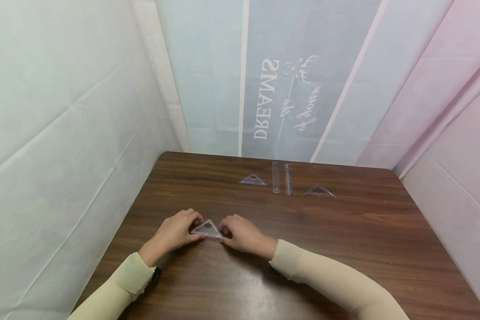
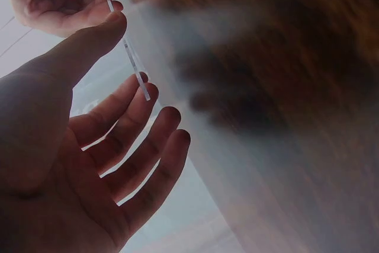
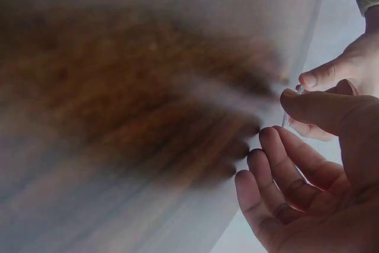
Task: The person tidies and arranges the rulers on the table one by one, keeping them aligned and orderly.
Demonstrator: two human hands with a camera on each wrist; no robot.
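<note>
A clear plastic set square (image 1: 200, 230) is held between both hands above the near left part of the table. My left hand (image 1: 177, 230) pinches its left corner between thumb and fingers. At the right corner, my right hand (image 1: 243, 234) pinches it with thumb and fingertips. Seen edge-on in the left wrist view, the set square (image 2: 131, 60) is a thin strip between thumb and index finger, its other fingers spread. In the right wrist view only a sliver of the set square (image 3: 286, 119) shows behind the right thumb.
Toward the back of the brown wooden table (image 1: 356, 235) lie a bluish set square (image 1: 248, 181), two clear rulers, one wider (image 1: 276, 178) and one narrower (image 1: 288, 180), and another clear set square (image 1: 320, 191). Fabric walls (image 1: 84, 111) rise at the back and sides.
</note>
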